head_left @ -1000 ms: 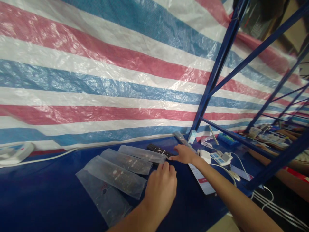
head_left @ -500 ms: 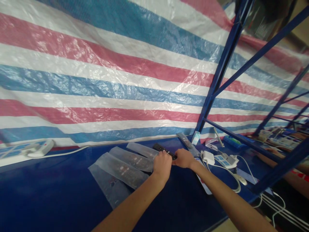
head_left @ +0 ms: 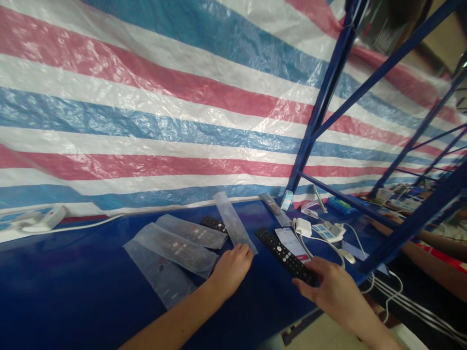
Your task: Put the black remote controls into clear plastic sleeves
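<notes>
My left hand (head_left: 233, 267) pinches the near end of a narrow frosted plastic sleeve (head_left: 233, 218), which slants up and away over the blue table. In my right hand (head_left: 328, 282) is a black remote control (head_left: 286, 255), held by its lower end with the buttons facing up. Left of my left hand lie frosted sleeves with remotes inside, such as one sleeved remote (head_left: 178, 248). Another black remote (head_left: 213, 223) lies bare behind them, partly covered by the sleeves. A phone (head_left: 292, 243) with a lit screen rests just beyond the held remote.
White chargers and cables (head_left: 304, 227) lie to the right, near a blue metal frame (head_left: 317, 107). One more sleeved remote (head_left: 273, 208) is at the back. A power strip (head_left: 47, 218) sits far left. Another person's arm (head_left: 430, 253) shows at the right. A striped tarp (head_left: 164, 121) hangs behind.
My hands have moved apart. The right one has drawn a black remote toward me and to the right. My left hand now holds a sleeve, and a bare remote shows behind it.
</notes>
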